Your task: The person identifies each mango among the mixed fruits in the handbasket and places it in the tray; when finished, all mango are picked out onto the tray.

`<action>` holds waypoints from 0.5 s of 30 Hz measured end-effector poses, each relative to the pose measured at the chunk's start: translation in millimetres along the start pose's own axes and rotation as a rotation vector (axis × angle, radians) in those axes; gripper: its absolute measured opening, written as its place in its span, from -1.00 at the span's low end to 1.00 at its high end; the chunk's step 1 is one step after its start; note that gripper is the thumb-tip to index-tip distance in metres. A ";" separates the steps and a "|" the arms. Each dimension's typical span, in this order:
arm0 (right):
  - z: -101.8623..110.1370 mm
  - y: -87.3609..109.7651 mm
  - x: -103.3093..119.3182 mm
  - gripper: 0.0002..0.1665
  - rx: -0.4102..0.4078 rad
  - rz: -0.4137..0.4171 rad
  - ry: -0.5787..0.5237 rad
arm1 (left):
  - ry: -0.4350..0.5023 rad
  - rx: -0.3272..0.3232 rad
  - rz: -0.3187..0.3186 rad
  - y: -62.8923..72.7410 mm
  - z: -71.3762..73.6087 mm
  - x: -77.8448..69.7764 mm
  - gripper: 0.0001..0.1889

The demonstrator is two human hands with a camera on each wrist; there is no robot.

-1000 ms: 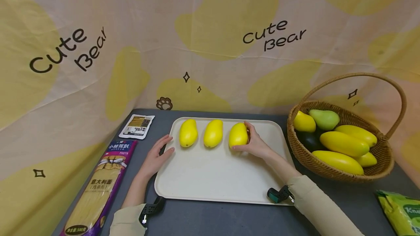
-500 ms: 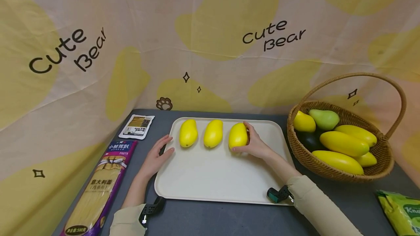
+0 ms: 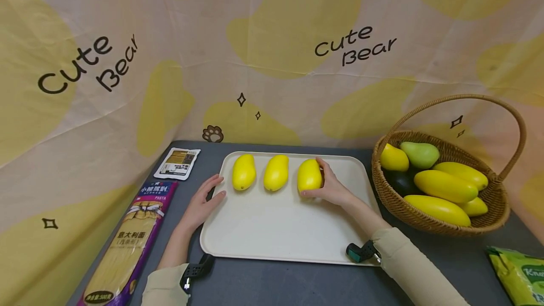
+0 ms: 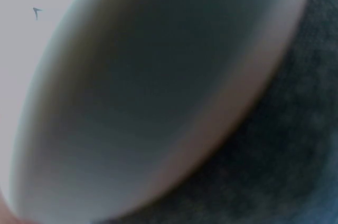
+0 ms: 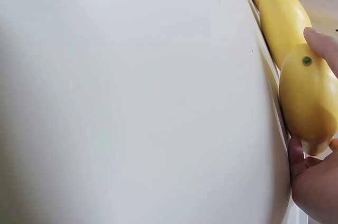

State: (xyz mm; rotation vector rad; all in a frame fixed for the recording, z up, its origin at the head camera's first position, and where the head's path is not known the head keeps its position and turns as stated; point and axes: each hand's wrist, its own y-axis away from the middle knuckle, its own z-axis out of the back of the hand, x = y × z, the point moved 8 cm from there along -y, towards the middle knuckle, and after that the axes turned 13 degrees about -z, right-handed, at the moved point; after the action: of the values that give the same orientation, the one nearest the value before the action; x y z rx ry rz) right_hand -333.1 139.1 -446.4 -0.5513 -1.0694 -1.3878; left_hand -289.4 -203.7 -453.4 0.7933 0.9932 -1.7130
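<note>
Three yellow mangoes stand in a row along the back of a cream tray (image 3: 280, 230): a left mango (image 3: 244, 172), a middle mango (image 3: 276, 173) and a right mango (image 3: 309, 176). My right hand (image 3: 333, 187) holds the right mango from its right side, thumb at the near end and fingers at the far side. The right wrist view has this same mango (image 5: 309, 97) between thumb and fingers, low over the tray. At the tray's left edge rests my left hand (image 3: 206, 202), fingers relaxed and apart from the mangoes. A blurred dark shape fills most of the left wrist view.
A wicker basket (image 3: 442, 230) with a tall handle stands right of the tray, holding several yellow fruits, a green one and a dark one. Left of the tray lie a pasta packet (image 3: 131, 240) and a white pouch (image 3: 177, 164). A green packet (image 3: 518, 275) lies at front right.
The mango in my right hand has shifted very slightly to the right. My left hand, the tray and the other two mangoes stay in place.
</note>
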 end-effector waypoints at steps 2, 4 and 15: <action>0.0 0.2 0.2 0.38 0.004 -0.002 -0.003 | 0.009 0.000 0.008 -0.5 -0.1 -0.9 -0.46; 0.0 0.3 0.1 0.39 0.009 -0.007 -0.008 | 0.018 -0.001 0.015 -1.0 -0.3 -1.2 -0.47; -0.1 0.6 -2.4 0.38 0.029 -0.010 -0.048 | -0.003 -0.009 -0.006 -0.2 0.8 0.1 -0.46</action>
State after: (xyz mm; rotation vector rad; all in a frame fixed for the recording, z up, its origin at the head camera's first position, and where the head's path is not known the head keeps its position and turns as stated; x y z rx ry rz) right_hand -332.2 140.3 -448.4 -0.5614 -1.1307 -1.3719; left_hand -289.7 -204.4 -453.0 0.7822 1.0019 -1.7131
